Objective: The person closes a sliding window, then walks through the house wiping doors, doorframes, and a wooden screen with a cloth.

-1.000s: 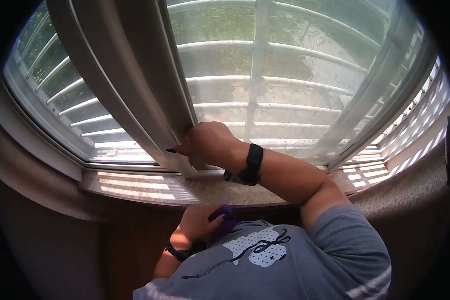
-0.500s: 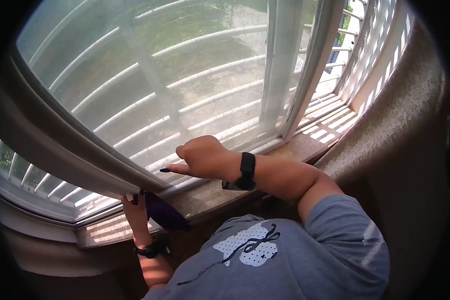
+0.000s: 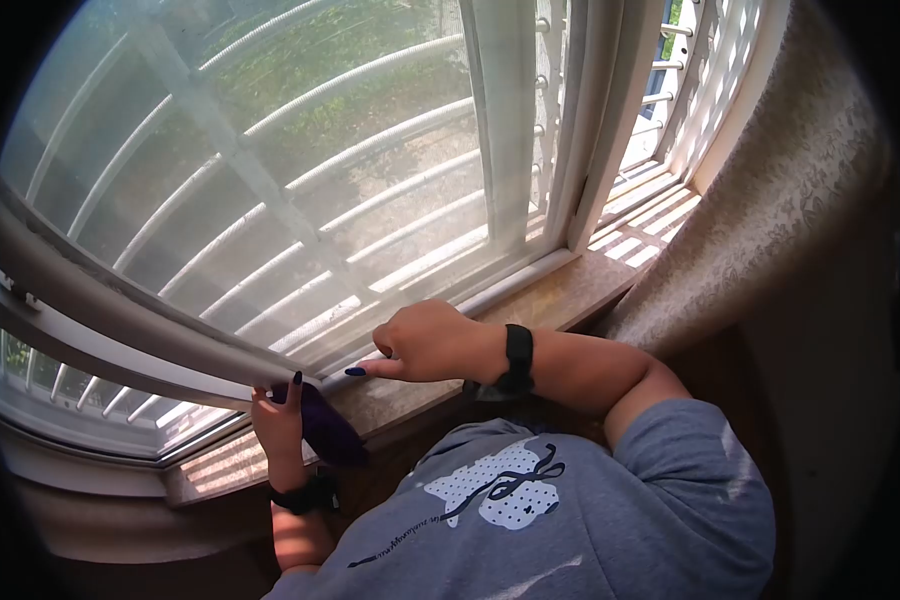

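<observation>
My left hand (image 3: 278, 425) is closed at the lower left corner of a tilted window sash (image 3: 160, 315). A dark purple cloth (image 3: 330, 428) hangs from its fingers beside the thumb. My right hand (image 3: 428, 342) is at the bottom rail of the sash, in front of the glass (image 3: 370, 215). Its fingers are curled, and its thumb stretches left with a dark nail. What lies under the curled fingers is hidden. Each wrist carries a black band.
A stone sill (image 3: 530, 300) runs below the window. White bars (image 3: 370, 75) stand outside the glass. To the right hangs a patterned curtain (image 3: 750, 200). At the left, another frame (image 3: 100, 440) shows behind the sash.
My right hand has gone down from the glass to the bottom rail. The sash appears shifted in view, with more of its left edge showing. My left hand keeps the purple cloth.
</observation>
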Action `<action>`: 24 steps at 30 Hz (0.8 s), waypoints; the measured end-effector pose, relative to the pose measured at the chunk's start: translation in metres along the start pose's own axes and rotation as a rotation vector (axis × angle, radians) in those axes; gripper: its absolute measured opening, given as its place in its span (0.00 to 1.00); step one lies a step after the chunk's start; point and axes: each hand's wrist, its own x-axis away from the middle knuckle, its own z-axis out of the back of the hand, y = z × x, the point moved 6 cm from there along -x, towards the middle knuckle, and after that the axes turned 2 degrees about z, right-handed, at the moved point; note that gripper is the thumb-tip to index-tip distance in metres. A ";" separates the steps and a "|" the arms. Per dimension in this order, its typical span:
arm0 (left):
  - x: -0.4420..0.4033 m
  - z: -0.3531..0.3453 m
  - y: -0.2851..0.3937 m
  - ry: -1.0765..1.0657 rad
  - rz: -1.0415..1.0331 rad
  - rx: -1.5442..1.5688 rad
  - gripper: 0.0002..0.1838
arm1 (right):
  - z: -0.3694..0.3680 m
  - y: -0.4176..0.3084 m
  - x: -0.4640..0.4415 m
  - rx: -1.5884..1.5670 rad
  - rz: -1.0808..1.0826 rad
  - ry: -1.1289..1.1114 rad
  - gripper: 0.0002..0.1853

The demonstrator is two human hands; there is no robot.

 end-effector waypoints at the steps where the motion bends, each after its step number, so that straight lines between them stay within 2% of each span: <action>1: 0.002 -0.009 0.004 -0.027 0.015 -0.119 0.32 | 0.000 0.002 0.002 -0.013 0.001 0.006 0.26; 3: 0.007 -0.023 0.038 -0.098 -0.076 -0.093 0.30 | -0.001 0.003 0.005 -0.034 0.008 0.018 0.26; 5: 0.020 -0.040 0.076 -0.219 -0.041 0.077 0.27 | 0.003 0.000 0.010 -0.055 -0.006 0.012 0.25; 7: 0.034 -0.060 0.112 -0.289 -0.131 0.063 0.21 | 0.008 -0.002 0.017 -0.101 -0.003 0.059 0.24; 8: 0.033 -0.088 0.119 -0.338 -0.356 0.221 0.18 | 0.012 -0.003 0.020 -0.133 0.010 0.111 0.23; 10: 0.042 -0.114 0.162 -0.494 -0.623 0.141 0.14 | 0.021 0.003 0.030 -0.155 -0.017 0.148 0.22; 11: 0.053 -0.127 0.180 -0.598 -0.659 -0.099 0.14 | 0.028 0.011 0.034 -0.144 -0.056 0.135 0.23; 12: 0.058 -0.136 0.196 -0.489 -0.726 0.165 0.13 | 0.035 0.019 0.039 -0.133 -0.096 0.121 0.24; 17: 0.065 -0.199 0.261 -0.566 -0.794 0.057 0.12 | 0.076 0.057 0.061 0.009 -0.409 0.032 0.26; 18: 0.068 -0.209 0.269 -0.539 -0.840 0.087 0.12 | 0.078 0.078 0.065 -0.006 -0.444 0.084 0.26; 19: 0.071 -0.219 0.276 -0.512 -0.886 0.117 0.12 | 0.088 0.088 0.071 0.026 -0.579 0.050 0.26; 21: 0.074 -0.231 0.288 -0.364 -1.032 0.281 0.12 | 0.101 0.112 0.083 0.056 -0.685 0.135 0.26; 24: 0.075 -0.240 0.296 -0.307 -1.074 0.228 0.12 | 0.102 0.119 0.091 0.104 -0.631 0.058 0.26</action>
